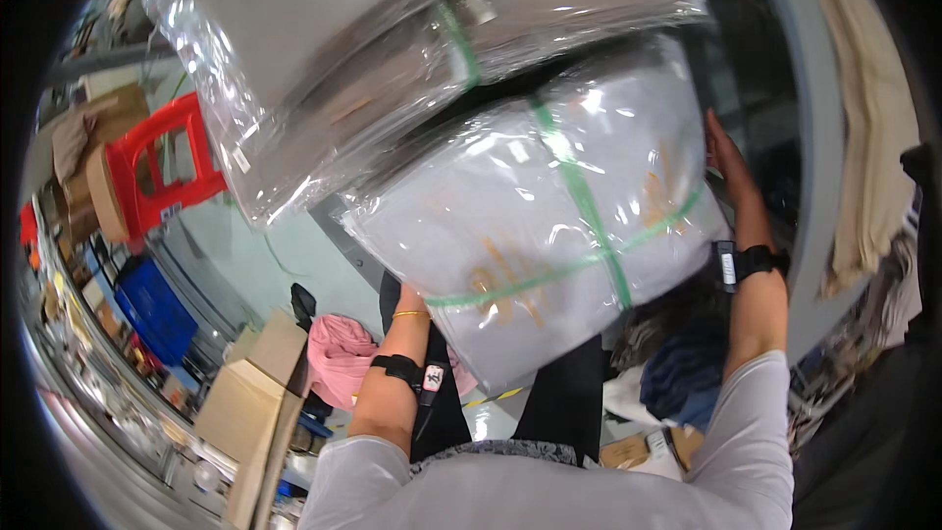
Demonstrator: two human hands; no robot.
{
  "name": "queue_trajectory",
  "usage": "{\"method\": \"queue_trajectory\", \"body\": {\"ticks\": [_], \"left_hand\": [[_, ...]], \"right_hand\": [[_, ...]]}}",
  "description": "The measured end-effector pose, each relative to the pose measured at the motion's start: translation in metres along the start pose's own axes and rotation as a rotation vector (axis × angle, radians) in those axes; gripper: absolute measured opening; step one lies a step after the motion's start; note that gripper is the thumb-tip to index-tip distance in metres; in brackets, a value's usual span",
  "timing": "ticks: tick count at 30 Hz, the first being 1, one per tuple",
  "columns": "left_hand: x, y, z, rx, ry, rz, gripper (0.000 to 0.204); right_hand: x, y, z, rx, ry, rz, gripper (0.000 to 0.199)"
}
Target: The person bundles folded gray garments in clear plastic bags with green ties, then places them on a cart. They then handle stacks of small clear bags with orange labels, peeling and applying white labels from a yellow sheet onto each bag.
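A large pale grey bundle (549,226) wrapped in clear plastic and tied with green straps fills the middle of the view. My left hand (410,299) presses against its lower left edge, mostly hidden behind it. My right hand (724,159) lies flat on its upper right edge, fingers pointing up. Both wrists wear black bands. A second plastic-wrapped bundle (392,49), darker grey with one green strap, rests just above and touches the first.
A red plastic stool (157,172) stands at the left. Below it are a blue crate (157,309), cardboard boxes (257,393) and pink cloth (339,358). Beige fabric (863,137) hangs at the right beside a grey frame post (800,137). Dark blue clothing (677,378) lies lower right.
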State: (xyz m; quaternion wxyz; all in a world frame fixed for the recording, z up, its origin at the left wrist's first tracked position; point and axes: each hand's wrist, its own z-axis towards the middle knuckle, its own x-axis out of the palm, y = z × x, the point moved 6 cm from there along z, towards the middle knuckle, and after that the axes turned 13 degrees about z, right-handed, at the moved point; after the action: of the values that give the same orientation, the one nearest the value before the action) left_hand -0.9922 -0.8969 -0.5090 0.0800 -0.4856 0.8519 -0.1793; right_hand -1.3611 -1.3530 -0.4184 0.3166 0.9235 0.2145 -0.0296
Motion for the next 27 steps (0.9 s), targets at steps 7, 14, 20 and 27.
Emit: {"method": "queue_trajectory", "body": {"ticks": [7,14,20,27], "left_hand": [[0.0,0.038,-0.006,-0.03,-0.012,-0.109,0.049],[-0.03,0.01,-0.03,0.002,-0.056,-0.166,0.051],[-0.043,-0.008,0.003,0.014,-0.039,-0.166,0.054],[-0.061,-0.101,-0.048,0.255,-0.249,-0.018,0.059]], "right_hand": [[0.018,-0.032,0.035,0.088,0.174,0.055,0.066],[0.095,-0.014,0.0,0.105,0.182,0.149,0.073],[0.139,-0.025,0.022,0.133,0.192,0.219,0.079],[0.112,0.041,-0.057,0.019,0.214,0.257,0.086]]}}
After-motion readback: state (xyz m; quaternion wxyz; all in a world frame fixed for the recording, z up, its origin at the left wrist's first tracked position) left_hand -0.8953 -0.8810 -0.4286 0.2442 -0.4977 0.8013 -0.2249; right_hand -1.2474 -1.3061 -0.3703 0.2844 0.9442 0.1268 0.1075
